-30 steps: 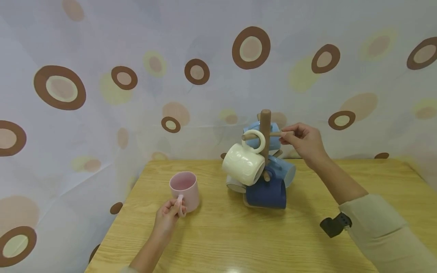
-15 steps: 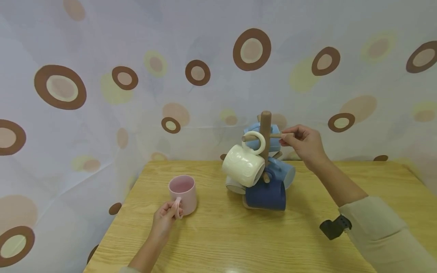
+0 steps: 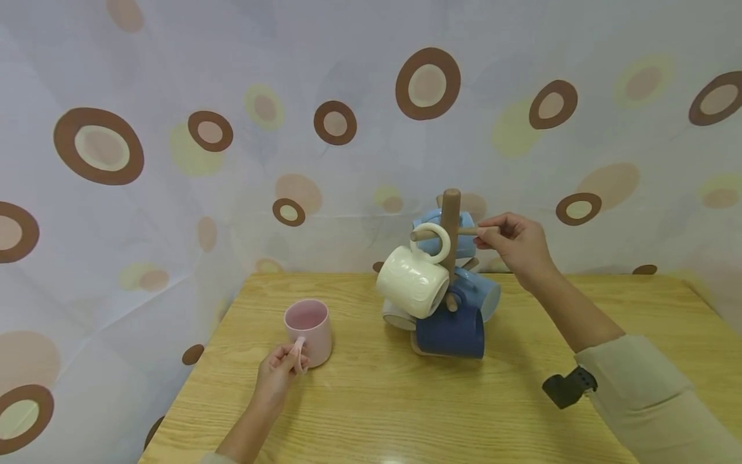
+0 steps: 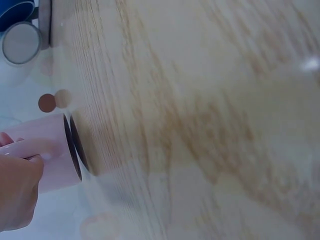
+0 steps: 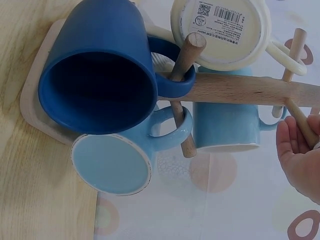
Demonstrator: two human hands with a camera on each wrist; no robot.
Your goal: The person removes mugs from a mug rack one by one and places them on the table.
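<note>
My left hand (image 3: pixel 274 376) grips the handle of a pink mug (image 3: pixel 315 341), which is upright at the left of the wooden table. In the left wrist view the base of the pink mug (image 4: pixel 55 172) is close over the tabletop, next to its dark reflection. To the right, my right hand (image 3: pixel 518 245) pinches a bare upper peg (image 5: pixel 302 122) of a wooden mug tree (image 3: pixel 451 206) between thumb and fingers. On the tree hang a cream mug (image 3: pixel 408 280), a dark blue mug (image 3: pixel 452 335), two light blue mugs and a partly hidden whitish mug (image 3: pixel 397 316).
The wood-grain table (image 3: pixel 348 412) meets a white cloth backdrop (image 3: pixel 359 51) with brown ringed circles at its back and left. A black strapped device (image 3: pixel 568 386) hangs from my right sleeve. The mug tree's base (image 5: pixel 37 107) lies under the dark blue mug.
My left hand has brought the pink mug slightly lower and a little to the left. My right hand keeps its pinch on the peg, and the hanging mugs look unchanged.
</note>
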